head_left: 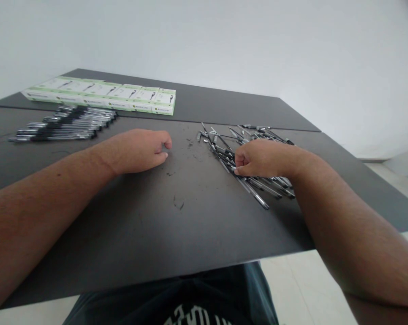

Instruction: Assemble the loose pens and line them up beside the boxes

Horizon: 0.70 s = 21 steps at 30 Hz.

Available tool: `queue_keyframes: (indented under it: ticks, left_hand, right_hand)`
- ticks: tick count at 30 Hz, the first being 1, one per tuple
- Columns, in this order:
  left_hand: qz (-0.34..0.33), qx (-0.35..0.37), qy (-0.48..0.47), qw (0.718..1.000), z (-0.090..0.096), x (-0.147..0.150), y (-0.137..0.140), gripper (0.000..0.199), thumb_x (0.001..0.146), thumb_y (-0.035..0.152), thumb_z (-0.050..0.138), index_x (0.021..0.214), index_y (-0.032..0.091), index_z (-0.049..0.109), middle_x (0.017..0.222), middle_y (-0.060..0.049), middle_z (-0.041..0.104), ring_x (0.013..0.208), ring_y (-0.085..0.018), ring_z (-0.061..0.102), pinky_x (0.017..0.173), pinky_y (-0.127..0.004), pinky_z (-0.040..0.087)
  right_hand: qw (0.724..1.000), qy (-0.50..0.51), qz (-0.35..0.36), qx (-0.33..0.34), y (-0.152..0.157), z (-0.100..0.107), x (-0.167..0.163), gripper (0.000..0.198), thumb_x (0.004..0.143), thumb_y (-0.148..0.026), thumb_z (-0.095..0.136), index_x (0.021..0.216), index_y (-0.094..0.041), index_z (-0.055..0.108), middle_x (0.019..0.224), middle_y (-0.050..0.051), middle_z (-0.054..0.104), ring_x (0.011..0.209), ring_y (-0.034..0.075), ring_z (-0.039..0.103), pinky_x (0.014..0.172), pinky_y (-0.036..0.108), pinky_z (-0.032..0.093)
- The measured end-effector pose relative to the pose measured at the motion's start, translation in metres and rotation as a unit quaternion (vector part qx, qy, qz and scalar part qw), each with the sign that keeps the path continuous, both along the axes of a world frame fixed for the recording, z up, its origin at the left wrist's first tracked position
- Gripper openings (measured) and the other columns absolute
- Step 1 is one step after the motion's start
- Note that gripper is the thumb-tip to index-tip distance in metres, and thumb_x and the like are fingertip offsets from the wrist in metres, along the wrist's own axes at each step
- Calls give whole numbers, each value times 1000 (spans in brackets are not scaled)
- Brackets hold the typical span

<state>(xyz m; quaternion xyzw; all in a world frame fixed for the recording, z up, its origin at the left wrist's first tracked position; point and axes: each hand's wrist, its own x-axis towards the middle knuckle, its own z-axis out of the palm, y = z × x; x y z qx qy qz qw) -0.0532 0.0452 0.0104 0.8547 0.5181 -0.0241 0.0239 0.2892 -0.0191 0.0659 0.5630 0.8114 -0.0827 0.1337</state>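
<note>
My right hand (263, 158) is over a loose pile of pens (258, 185) with clear barrels and black parts, on the right of the dark table. Its fingers are curled in and the thumb pinches at a pen (233, 169) in the pile. Much of that pen is hidden by the hand and by other pens. Over the middle left of the table, my left hand (141, 149) is half curled, thumb and forefinger apart, with nothing between them. Beyond my left forearm lies a row of similar pens (68, 124), set side by side.
Several white and green boxes (119, 104) with pen pictures stand in a line at the back left. Small dark scraps (178, 203) lie on the grey table top (190, 234). Its near edge runs just in front of my lap, and a pale wall rises behind.
</note>
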Motion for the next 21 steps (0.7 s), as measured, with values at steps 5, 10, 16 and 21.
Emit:
queue_keyframes:
  ticks: [5,10,16,21]
  left_hand:
    - [-12,-2,-1,1000,3,0,-2,55,92,43,58,140,22,74,100,-7,85,97,-31,80,88,-39,54]
    - [-9,-3,7,1000,5,3,-3,56,93,42,57,142,21,74,100,-9,85,93,-32,80,88,-40,54]
    - [-6,-5,16,1000,7,5,-4,56,94,42,56,141,20,74,100,-9,85,90,-31,79,85,-40,53]
    - [-6,-3,9,1000,7,5,-4,54,93,43,58,139,21,76,101,-8,85,91,-31,79,87,-39,54]
  right_hand:
    - [1000,-20,20,-9,-3,4,-6,15,98,-34,73,94,-24,83,85,3,82,78,22,71,69,35,42]
    - [1000,-23,13,-11,-7,5,-10,18,101,-37,73,97,-23,84,88,5,83,79,22,72,70,35,41]
    - [999,-24,16,-14,-8,2,-11,23,101,-45,78,102,-24,87,91,6,85,82,25,75,71,36,41]
    - [999,-32,21,-22,-10,1,-15,24,100,-48,80,100,-25,87,91,5,85,79,24,74,69,36,40]
